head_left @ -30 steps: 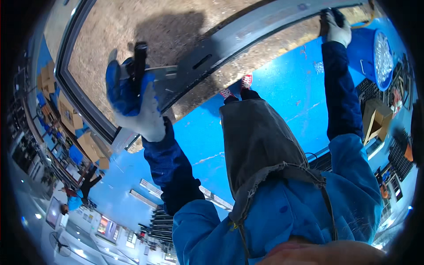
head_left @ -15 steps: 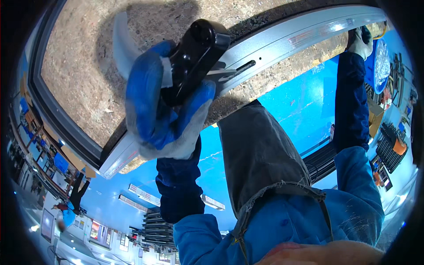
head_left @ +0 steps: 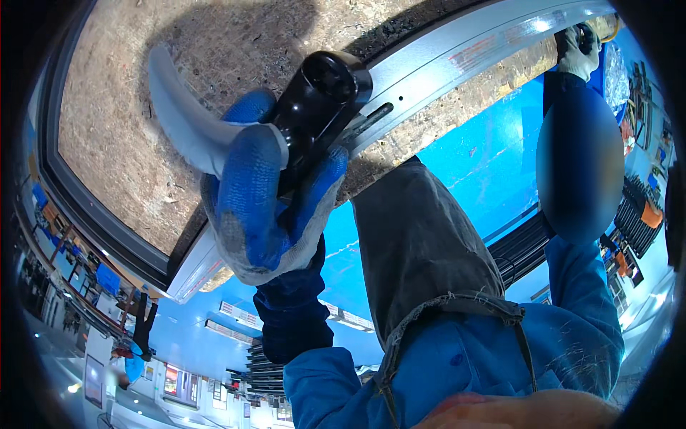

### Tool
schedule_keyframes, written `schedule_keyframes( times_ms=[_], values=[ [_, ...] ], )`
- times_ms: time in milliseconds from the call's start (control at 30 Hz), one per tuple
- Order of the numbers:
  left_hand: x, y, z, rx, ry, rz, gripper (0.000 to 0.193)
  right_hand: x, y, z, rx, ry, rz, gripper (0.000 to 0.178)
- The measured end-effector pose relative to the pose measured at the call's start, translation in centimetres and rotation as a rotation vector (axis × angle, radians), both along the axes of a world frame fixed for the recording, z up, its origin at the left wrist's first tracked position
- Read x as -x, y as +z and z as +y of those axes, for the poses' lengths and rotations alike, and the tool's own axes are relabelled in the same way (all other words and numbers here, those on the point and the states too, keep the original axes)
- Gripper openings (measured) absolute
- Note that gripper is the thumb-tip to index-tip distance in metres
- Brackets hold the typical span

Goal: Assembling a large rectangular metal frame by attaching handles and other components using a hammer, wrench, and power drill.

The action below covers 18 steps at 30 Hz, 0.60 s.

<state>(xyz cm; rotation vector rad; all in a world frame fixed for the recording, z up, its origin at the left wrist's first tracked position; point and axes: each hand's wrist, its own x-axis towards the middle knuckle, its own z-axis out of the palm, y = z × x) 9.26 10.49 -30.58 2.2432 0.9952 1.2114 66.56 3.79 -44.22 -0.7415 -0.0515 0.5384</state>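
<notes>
My left hand (head_left: 250,193), in a blue-coated white glove, grips a black handle (head_left: 314,107) with a rounded head. From the grip a curved white piece (head_left: 182,118), which looks like a soft sleeve, sticks out over the board. The handle is held above a silver-grey metal frame (head_left: 457,57), close to a slot and a small round hole in it. My right hand (head_left: 577,53), gloved too, is at the far right end of the frame. Its fingers are curled and dark, and what they hold, if anything, cannot be made out.
The frame lies on a speckled chipboard bench (head_left: 121,150), its dark inner edge running down the left. A blue bin (head_left: 616,79) with clear plastic stands by my right hand. Stacked dark profiles (head_left: 264,368) lie beyond the bench. Another person (head_left: 136,357) stands at the lower left.
My left hand has turned the handle a little, and more of the white piece shows, swung further left. My right hand has shifted slightly up and left in view.
</notes>
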Motion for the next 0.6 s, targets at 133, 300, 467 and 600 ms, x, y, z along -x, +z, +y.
schedule_keyframes(
  times_ms=[133,300,467,600],
  values=[
    [0.5,-0.4,-1.6,-0.03,0.255,0.186,0.072,2.2,0.7,0.7,0.053,-0.044,-0.134,0.023],
    [0.2,-1.0,-2.5,0.191,0.221,0.06,0.075,5.7,1.2,1.0,0.457,-0.117,-0.56,0.017],
    [0.2,-3.3,-3.0,-0.141,0.204,0.197,0.043,5.0,1.4,1.0,0.389,-0.095,-0.503,0.023],
    [1.3,-2.7,-1.7,0.002,0.171,0.21,0.087,5.8,1.2,0.7,0.419,-0.049,-0.662,0.018]
  ],
)
